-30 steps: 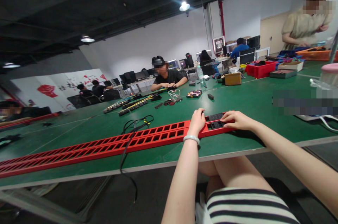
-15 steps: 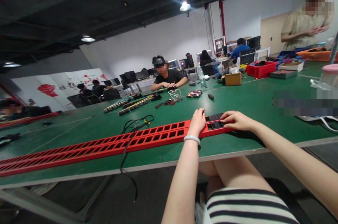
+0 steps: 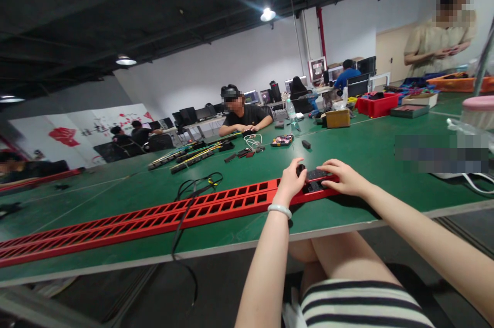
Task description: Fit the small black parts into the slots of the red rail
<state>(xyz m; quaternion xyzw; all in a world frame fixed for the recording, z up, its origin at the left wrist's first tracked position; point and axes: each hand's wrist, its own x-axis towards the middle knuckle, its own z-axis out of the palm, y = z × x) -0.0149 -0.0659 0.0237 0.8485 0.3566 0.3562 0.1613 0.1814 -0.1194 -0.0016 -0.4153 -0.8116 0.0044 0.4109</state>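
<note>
A long red slotted frame (image 3: 225, 201) lies across the table toward my side, with two rows of openings along it. Black blocks (image 3: 314, 187) sit in its right end. My left hand (image 3: 290, 182), with a pale bangle on the wrist, is closed on a small dark piece (image 3: 301, 169) just above the frame, left of those blocks. My right hand (image 3: 347, 177) grips the right end of the frame, its fingers on the far side and thumb nearer me, beside the black blocks. The palm hides the frame's very end.
A black strap (image 3: 189, 203) crosses the frame and hangs over the table edge. Farther back are cable bundles (image 3: 200, 157), a small patterned box (image 3: 282, 140), a black block (image 3: 306, 144) and a bottle (image 3: 292, 114). Bins (image 3: 377, 105) stand back right; a person (image 3: 247, 117) sits opposite.
My left hand has lifted and turned slightly, and a dark piece now shows between its fingers. My right hand's fingers have spread a little at the frame's end. The view has shifted slightly.
</note>
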